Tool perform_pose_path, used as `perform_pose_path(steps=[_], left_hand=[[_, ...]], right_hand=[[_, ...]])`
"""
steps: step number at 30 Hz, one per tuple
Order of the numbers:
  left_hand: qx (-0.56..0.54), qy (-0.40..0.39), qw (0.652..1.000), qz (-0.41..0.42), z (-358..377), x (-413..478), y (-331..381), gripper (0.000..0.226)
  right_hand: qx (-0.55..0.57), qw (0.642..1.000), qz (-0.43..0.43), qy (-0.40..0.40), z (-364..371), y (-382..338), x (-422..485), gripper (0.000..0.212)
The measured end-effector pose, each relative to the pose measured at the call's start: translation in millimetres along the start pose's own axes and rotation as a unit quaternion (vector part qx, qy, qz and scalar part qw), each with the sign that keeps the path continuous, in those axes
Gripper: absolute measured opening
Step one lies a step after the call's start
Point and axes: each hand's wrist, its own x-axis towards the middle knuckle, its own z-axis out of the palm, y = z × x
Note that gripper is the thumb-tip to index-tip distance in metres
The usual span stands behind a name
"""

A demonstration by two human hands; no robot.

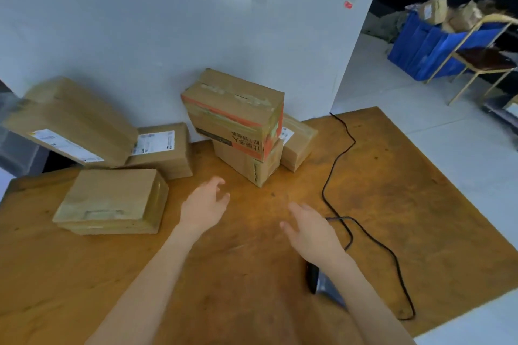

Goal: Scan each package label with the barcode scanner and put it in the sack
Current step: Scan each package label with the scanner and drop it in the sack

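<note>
Both hands, left (203, 204) and right (311, 228), hover with fingers spread and holding nothing over a wooden surface (420, 218). The black scanner (312, 277) lies beneath the right forearm. Cardboard packages (235, 109) sit along the wall beyond the hands.

The table (392, 204) is worn wood, matt and scratched. Matt brown cardboard boxes (112, 199), one with orange print (235, 115), carry glossy tape and white paper labels (155, 142). The barcode scanner (315, 279) looks like dark plastic, its cable (336, 159) black and smooth.
</note>
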Motion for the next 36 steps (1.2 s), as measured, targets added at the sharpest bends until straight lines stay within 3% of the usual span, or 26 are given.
perform_pose_path(steps=[4, 9, 12, 21, 29, 36], left_hand=[[-0.022, 0.08, 0.994, -0.069, -33, 48, 11, 0.057], [-0.058, 0.106, 0.984, -0.133, -52, 81, 11, 0.072], [-0.095, 0.119, 0.98, -0.131, -58, 93, 10, 0.087], [-0.266, 0.143, 0.946, -0.119, -77, 131, 0, 0.096], [-0.299, 0.169, 0.936, -0.084, -82, 134, 23, 0.057], [-0.446, 0.175, 0.876, -0.054, -98, 83, 31, 0.023]], right_hand=[[0.003, 0.999, -0.051, -0.001, -27, 6, 53, 0.036], [0.019, 0.996, -0.086, -0.028, -31, 7, 93, 0.049], [0.041, 0.994, -0.096, -0.031, -25, 7, 108, 0.061], [0.125, 0.989, -0.078, -0.014, -9, 2, 126, 0.083], [0.3, 0.954, -0.029, -0.007, -19, -9, 118, 0.1], [0.361, 0.929, -0.037, 0.067, -28, -10, 86, 0.1]])
